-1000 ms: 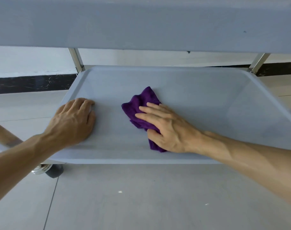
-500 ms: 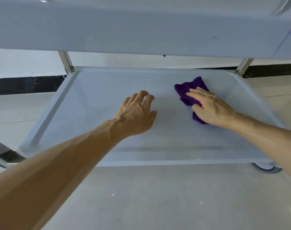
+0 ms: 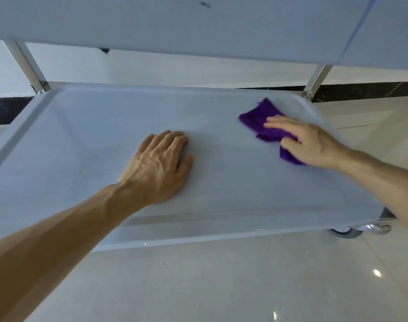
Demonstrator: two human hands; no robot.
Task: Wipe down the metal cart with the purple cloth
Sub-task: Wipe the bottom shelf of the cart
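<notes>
The metal cart's lower shelf point(image 3: 82, 145) is a shallow grey tray with a raised rim, seen from above. A crumpled purple cloth point(image 3: 261, 118) lies on the shelf near its far right corner. My right hand point(image 3: 312, 142) presses flat on the cloth, fingers pointing left, covering its near half. My left hand point(image 3: 160, 168) rests palm down on the bare shelf near the middle, fingers together, holding nothing.
The cart's upper shelf point(image 3: 198, 22) overhangs the top of the view. Metal uprights stand at the back left point(image 3: 26, 66) and back right point(image 3: 316, 82). A caster wheel point(image 3: 347, 232) shows under the front right corner. Pale glossy floor tiles point(image 3: 221, 287) lie in front.
My right hand slid the cloth from the shelf's middle to the far right. My left hand moved from the left rim to the shelf's middle and settled flat.
</notes>
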